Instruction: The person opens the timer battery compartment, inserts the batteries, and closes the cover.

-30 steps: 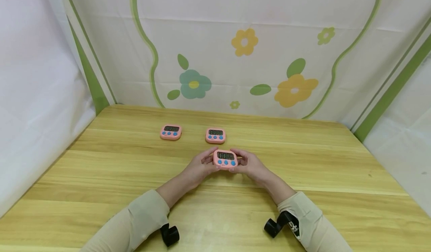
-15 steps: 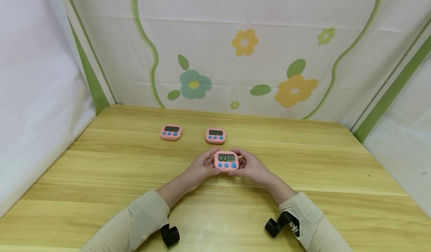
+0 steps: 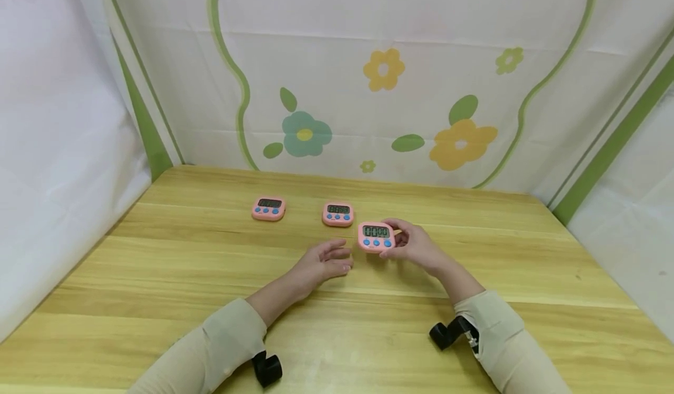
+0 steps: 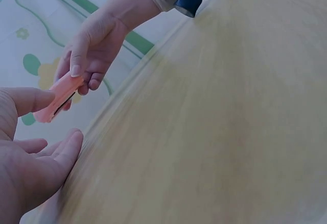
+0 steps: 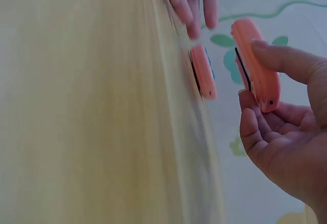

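Note:
My right hand (image 3: 421,246) pinches a pink digital timer (image 3: 376,237) by its right side, thumb at the lower edge and fingers at the back. Its screen reads zeros above a row of three blue buttons. In the right wrist view the held timer (image 5: 255,63) is seen edge-on, raised off the table. My left hand (image 3: 318,265) holds nothing; its fingers are relaxed and point toward the timer, a small gap away. Seen from the left wrist, the left hand (image 4: 36,168) has thumb and fingers spread apart.
Two more pink timers lie on the wooden table (image 3: 174,253) behind the hands: one in the middle (image 3: 338,214), one farther left (image 3: 268,209). A white flowered cloth (image 3: 337,101) hangs along the table's back edge.
The left hand has let go of the timer, which both hands held before. The right hand has carried it to the right and slightly back, close to the middle timer.

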Tool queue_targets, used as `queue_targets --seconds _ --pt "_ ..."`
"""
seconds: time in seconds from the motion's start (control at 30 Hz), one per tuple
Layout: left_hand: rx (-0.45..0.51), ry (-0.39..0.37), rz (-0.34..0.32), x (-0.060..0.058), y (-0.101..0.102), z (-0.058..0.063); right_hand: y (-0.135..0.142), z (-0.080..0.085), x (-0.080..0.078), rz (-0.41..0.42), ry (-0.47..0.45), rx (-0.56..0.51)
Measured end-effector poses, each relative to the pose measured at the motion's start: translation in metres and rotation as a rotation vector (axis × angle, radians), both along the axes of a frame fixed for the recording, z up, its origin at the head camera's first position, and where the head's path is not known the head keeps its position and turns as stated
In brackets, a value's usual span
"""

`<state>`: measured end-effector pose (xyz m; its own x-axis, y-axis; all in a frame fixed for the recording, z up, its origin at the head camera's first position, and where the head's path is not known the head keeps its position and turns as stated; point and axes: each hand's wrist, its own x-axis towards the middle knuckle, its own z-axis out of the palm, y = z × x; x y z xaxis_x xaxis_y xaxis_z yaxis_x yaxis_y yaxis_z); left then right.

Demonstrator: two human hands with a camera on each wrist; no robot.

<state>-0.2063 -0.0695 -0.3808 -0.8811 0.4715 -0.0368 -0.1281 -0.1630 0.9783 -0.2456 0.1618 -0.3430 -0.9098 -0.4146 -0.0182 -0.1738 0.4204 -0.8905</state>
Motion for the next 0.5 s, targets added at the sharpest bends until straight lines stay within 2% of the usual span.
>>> queue_targets --seconds 0.2,0.5 --pt "-0.023 0.001 0.002 0.000 0.001 -0.002 0.024 -0.005 -0.022 -0.050 0.025 0.023" --pt "-0.028 0.012 0.000 0.001 0.000 -0.002 0.046 -0.009 -0.045 -0.092 0.029 0.086"
